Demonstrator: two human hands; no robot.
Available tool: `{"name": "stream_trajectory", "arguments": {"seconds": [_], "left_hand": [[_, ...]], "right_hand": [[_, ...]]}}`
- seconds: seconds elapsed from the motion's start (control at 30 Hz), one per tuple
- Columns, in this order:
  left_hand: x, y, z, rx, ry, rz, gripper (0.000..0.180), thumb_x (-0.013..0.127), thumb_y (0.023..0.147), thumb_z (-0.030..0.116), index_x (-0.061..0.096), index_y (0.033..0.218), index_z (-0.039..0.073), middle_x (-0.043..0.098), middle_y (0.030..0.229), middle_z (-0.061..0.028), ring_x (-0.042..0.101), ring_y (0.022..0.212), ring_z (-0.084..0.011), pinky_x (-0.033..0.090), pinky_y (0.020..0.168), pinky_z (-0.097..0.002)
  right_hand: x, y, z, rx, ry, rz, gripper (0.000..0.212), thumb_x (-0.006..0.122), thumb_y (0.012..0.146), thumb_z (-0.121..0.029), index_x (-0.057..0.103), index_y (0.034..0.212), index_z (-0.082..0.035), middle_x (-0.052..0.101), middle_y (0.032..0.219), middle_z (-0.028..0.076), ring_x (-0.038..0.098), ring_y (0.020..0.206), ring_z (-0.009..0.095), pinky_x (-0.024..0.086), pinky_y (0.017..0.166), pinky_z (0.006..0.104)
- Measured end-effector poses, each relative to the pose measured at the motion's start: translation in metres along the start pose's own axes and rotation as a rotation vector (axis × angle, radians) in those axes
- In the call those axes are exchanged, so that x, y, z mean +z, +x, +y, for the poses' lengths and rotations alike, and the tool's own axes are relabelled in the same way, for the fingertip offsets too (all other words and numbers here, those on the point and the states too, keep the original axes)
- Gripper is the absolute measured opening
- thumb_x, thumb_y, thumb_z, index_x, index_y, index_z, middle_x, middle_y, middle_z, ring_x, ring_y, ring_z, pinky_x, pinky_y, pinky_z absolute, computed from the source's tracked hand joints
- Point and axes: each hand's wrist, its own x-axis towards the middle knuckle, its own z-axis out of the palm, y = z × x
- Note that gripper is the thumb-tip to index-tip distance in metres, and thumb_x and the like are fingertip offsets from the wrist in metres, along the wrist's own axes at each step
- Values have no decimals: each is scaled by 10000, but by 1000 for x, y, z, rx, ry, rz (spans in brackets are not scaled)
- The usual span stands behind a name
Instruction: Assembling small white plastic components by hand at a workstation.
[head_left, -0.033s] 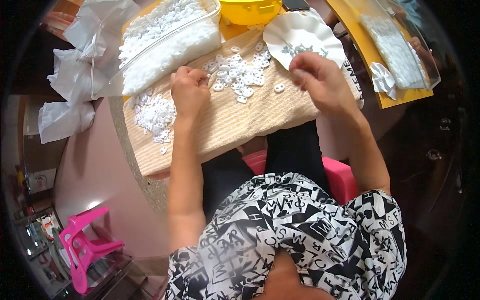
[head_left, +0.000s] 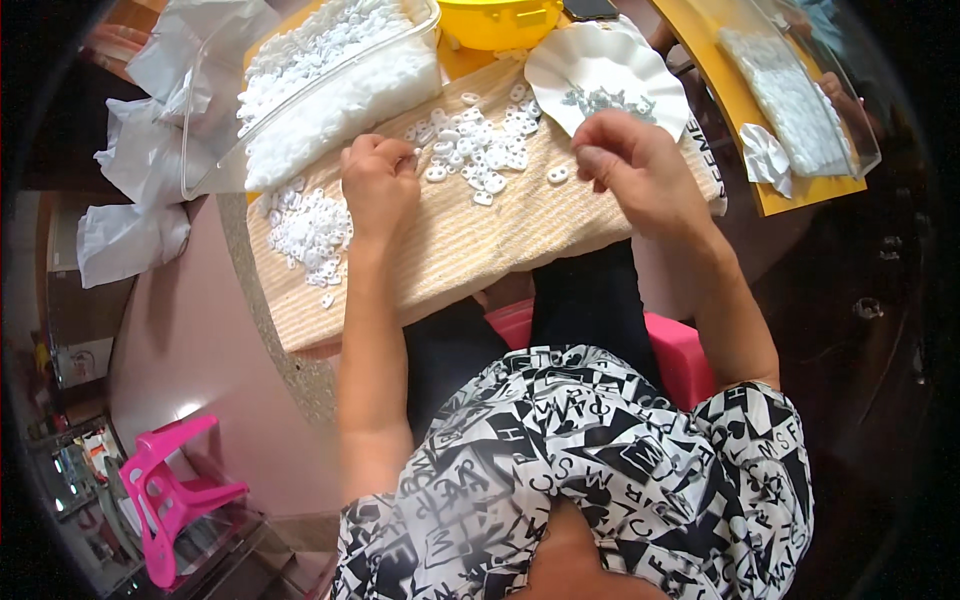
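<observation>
My left hand (head_left: 382, 188) rests on a beige striped cloth (head_left: 470, 245), fingers curled together; what they hold, if anything, is hidden. My right hand (head_left: 645, 172) is raised just short of a white wavy-rimmed plate (head_left: 562, 58), thumb and fingers pinched; I cannot make out anything between them. Small greyish pieces (head_left: 600, 101) lie in the plate, too small to name. Between my hands spreads a loose group of small white plastic parts with holes (head_left: 470, 145). One single white part (head_left: 558, 175) lies apart, near my right fingertips. A denser pile of white parts (head_left: 305, 228) sits left of my left wrist.
A clear plastic bin (head_left: 345, 115) full of white pieces stands at the far left, beside a yellow container (head_left: 500, 25). A dark phone-like object (head_left: 591, 9) lies behind the plate. On the right, another clear bin (head_left: 790, 100) stands on a yellow surface. A pink stool (head_left: 180, 500) is at lower left.
My right hand has shifted slightly left, toward the single white part. My left hand has stayed in place.
</observation>
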Motion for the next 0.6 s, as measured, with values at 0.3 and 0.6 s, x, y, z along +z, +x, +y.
{"name": "stream_trajectory", "arguments": {"seconds": [0.3, 0.6], "left_hand": [[-44, -49, 76, -409, -1181, -145, 98, 596, 730, -69, 587, 817, -26, 613, 805, -89, 570, 726, -101, 452, 643, -211], [-51, -57, 91, -439, -1228, -138, 169, 649, 683, -70, 584, 832, -26, 612, 759, -67, 577, 661, -103, 471, 595, -201]], "right_hand": [[51, -28, -2, 262, 654, -249, 114, 554, 812, -86, 571, 877, 6, 574, 738, 31, 533, 656, 80, 445, 600, 199], [59, -38, 5, 264, 686, -205, 86, 530, 813, -59, 574, 872, -13, 537, 687, 13, 500, 582, 68, 413, 440, 204]]}}
